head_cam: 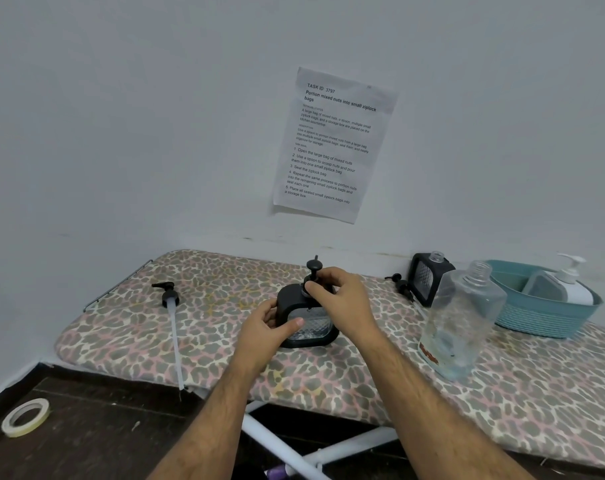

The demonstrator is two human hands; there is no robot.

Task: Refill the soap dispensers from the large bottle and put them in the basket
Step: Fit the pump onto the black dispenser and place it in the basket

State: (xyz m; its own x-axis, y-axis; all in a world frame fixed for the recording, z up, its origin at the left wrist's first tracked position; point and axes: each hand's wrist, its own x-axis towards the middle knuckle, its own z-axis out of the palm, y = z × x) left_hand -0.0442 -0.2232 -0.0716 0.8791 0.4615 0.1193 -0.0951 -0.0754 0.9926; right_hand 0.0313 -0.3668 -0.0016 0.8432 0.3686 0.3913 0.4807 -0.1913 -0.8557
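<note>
Centre of the board: I have the black dispenser upright, my left hand gripping its left side with the thumb across the clear front, my right hand pinching the pump collar on top of it. At 3 o'clock the big clear bottle stands uncapped and nearly empty; at 2 o'clock a second black dispenser stands open-necked with its loose pump just beside it, and the teal basket past them holds a white dispenser. At 9 o'clock a long-tubed pump lies flat on the board.
</note>
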